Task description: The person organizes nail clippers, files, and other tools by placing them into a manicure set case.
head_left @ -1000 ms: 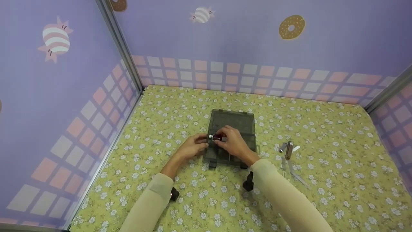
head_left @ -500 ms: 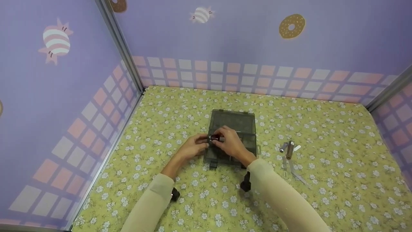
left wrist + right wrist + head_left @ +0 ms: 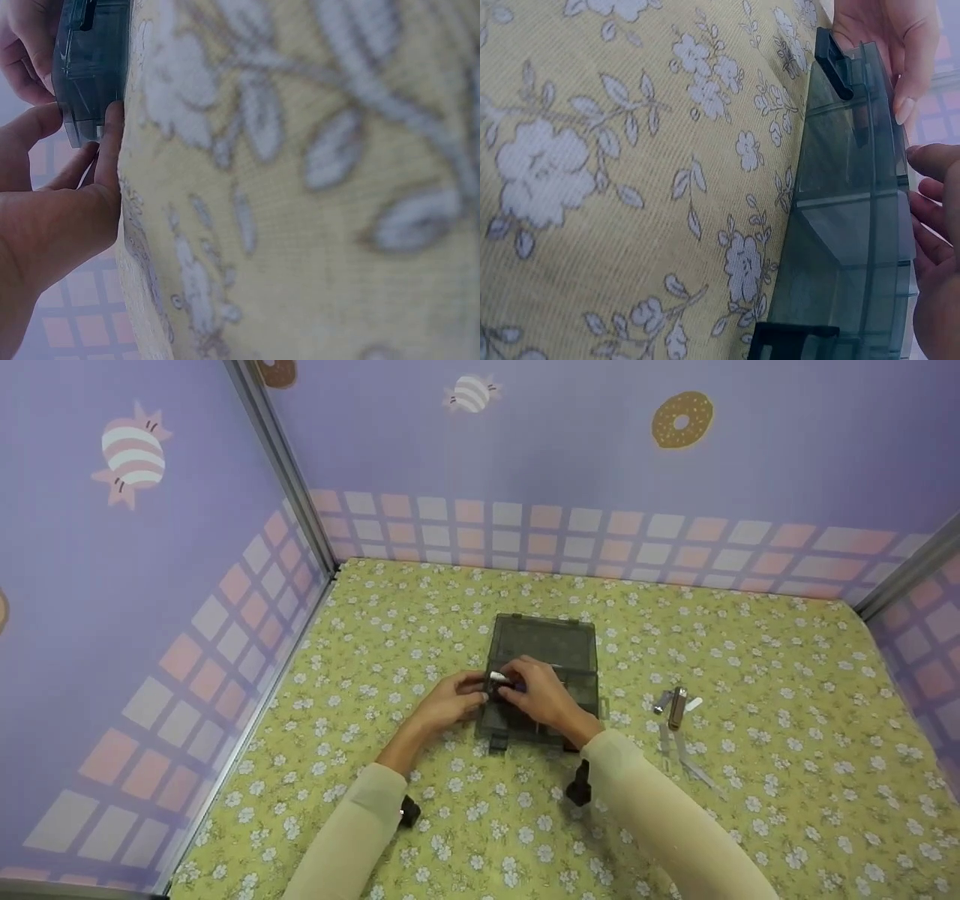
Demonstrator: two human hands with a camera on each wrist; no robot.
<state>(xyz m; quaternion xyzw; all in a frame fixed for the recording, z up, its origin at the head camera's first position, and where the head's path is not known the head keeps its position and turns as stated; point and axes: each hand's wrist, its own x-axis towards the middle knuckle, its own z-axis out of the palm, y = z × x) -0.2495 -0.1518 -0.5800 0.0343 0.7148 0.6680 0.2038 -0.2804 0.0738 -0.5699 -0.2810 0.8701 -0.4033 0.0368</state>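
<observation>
Smoky grey translucent plastic compartment box (image 3: 541, 675) lies flat near the middle of the yellow cloth printed with small white flowers (image 3: 750, 825), its lid swung open away from the person. No brand, label or lettering can be read on it. Its hard, glossy walls are see-through, with moulded dividers inside and two dark clip latches on the near edge, plain in the right wrist view (image 3: 855, 247). The left hand (image 3: 448, 703) rests at the box's left side, fingers curled with thumb and fingertips pinching its wall (image 3: 90, 90). The right hand (image 3: 541, 697) hovers over the compartments, its fingers bent round a small silvery, dark-bodied piece (image 3: 501, 680); what that piece is cannot be told. Well apart to the right, a metal folding pocket tool with thin blades fanned out (image 3: 675, 712) lies on the woven cloth. Lilac walls with printed doughnuts and striped sweets (image 3: 681, 420) enclose the scene.
</observation>
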